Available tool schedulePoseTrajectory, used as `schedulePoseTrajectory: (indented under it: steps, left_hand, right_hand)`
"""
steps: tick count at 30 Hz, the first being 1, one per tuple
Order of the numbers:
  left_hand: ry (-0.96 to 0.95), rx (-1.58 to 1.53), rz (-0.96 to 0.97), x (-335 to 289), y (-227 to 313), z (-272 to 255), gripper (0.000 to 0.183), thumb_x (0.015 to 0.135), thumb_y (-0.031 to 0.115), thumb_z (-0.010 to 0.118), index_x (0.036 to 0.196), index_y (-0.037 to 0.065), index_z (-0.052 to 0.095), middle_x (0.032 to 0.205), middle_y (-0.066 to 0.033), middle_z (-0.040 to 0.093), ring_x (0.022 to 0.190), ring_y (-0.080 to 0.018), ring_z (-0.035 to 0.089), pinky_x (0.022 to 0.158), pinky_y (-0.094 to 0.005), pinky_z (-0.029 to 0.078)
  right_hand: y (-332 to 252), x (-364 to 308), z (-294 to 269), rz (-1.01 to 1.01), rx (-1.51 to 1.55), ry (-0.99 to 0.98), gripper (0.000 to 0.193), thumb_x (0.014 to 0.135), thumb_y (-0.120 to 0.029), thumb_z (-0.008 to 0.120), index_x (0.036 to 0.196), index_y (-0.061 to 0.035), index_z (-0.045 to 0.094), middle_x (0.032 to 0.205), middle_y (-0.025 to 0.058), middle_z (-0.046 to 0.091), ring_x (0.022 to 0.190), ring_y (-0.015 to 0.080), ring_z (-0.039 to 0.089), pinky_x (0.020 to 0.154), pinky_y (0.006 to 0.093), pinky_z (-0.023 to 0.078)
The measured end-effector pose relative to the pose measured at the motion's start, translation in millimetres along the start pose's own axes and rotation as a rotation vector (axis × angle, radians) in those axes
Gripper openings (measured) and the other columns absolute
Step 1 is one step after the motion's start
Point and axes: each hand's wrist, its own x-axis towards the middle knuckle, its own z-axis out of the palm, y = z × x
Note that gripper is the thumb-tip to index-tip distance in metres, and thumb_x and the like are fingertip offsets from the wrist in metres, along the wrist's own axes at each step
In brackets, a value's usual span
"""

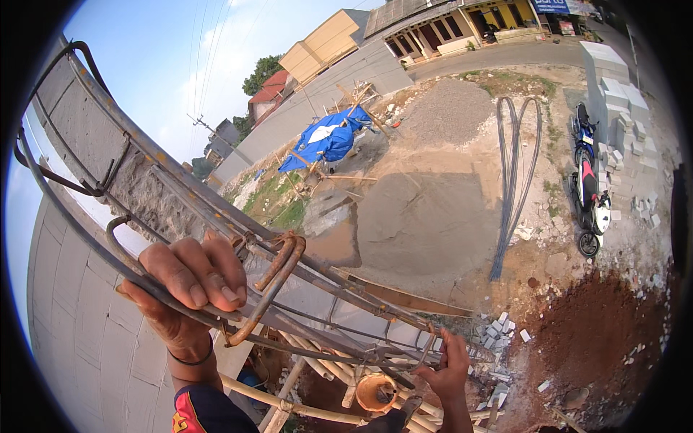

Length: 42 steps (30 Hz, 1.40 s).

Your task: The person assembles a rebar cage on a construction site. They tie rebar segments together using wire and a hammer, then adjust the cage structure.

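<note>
Beyond the block wall (pixel 86 303) spreads a dirt yard (pixel 556 325), a motorbike (pixel 588 180) parked toward its right side. A rebar cage (pixel 368 299) slants from upper left toward lower centre, above bamboo poles (pixel 303 409) and an orange bucket (pixel 368 391) whose contents are unclear. The left hand (pixel 191 281) reaches up, fingers curled over a long steel bar (pixel 79 232) of the cage, thumb underneath. The right hand (pixel 449 366) is at the cage's lower end, its grip too small to tell; both forearms are cut off below. Just beside the left fingertips juts a rusty stirrup (pixel 268 303).
</note>
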Motion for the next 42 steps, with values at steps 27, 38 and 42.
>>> schedulePoseTrajectory:
  steps: [27,38,42]
  left_hand:
    - [0.302,0.188,0.055,-31,4,-28,0.045,0.103,0.046,0.035,0.072,0.015,0.045,0.054,-0.0017,0.05,0.048,-0.0117,0.054,0.115,-0.0547,0.021]
    - [0.268,0.209,0.065,-25,5,-23,0.046,0.103,0.046,0.033,0.072,0.015,0.046,0.056,-0.0023,0.052,0.047,-0.0128,0.053,0.11,-0.0524,0.027]
    - [0.243,0.192,0.068,-25,6,-22,0.046,0.104,0.046,0.033,0.072,0.015,0.047,0.057,-0.0026,0.053,0.047,-0.0132,0.053,0.109,-0.0516,0.029]
  right_hand:
    - [15,-11,1,0.189,-0.012,-0.113,0.103,0.05,-0.068,0.084,0.114,0.0082,0.056,0.084,0.0022,0.044,0.054,0.0054,0.036,0.044,0.0225,0.028]
    - [0,2,-1,-0.001,-0.222,0.007,0.051,0.076,-0.044,0.077,0.101,-0.0012,0.069,0.083,0.0146,0.07,0.076,0.0354,0.067,0.078,0.0478,0.053]
    - [3,0,1,0.053,-0.2,-0.017,0.074,0.064,-0.055,0.08,0.11,0.0004,0.063,0.086,0.0132,0.06,0.072,0.0279,0.056,0.068,0.0414,0.044]
